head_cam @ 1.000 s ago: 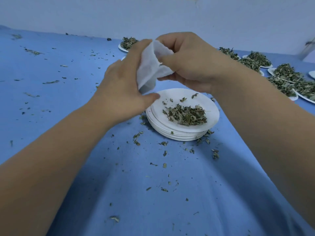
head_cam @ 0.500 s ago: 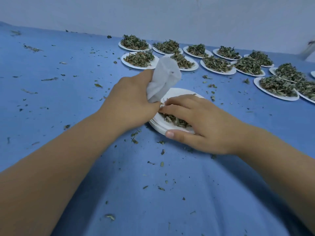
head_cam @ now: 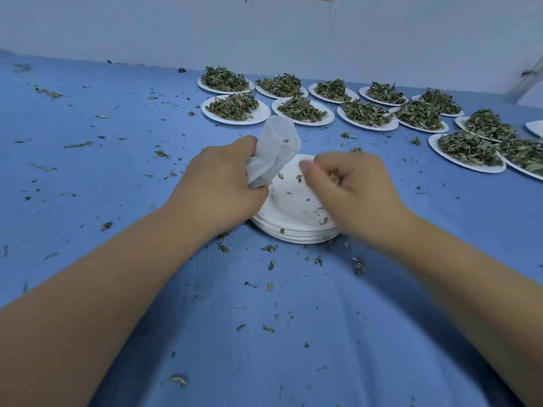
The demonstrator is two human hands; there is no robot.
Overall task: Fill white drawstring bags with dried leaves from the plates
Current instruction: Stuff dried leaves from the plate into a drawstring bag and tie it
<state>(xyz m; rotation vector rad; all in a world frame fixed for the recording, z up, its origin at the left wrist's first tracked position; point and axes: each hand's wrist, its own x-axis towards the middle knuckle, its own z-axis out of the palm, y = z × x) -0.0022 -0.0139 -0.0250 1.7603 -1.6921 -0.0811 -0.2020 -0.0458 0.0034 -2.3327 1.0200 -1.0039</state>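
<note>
Now that the right hand [head_cam: 352, 192] clutches the scooped leaves [head_cam: 335, 179], the plate [head_cam: 293, 207] lies nearly bare; left hand [head_cam: 223, 186] grips the bag [head_cam: 276, 148] awaiting them.

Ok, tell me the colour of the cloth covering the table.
The table cloth is plain blue, strewn with green leaf bits; the head view shows it.

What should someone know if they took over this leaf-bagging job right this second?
Left hand: grips the white bag upright at the far-left edge of the top plate of a stack.
Right hand: curled round a pinch of dried leaves just right of the bag; it is blurred.
Done: the top plate holds only crumbs.
Left: likely drop the pinch into the bag, then work through the full plates along the back and right.
</note>
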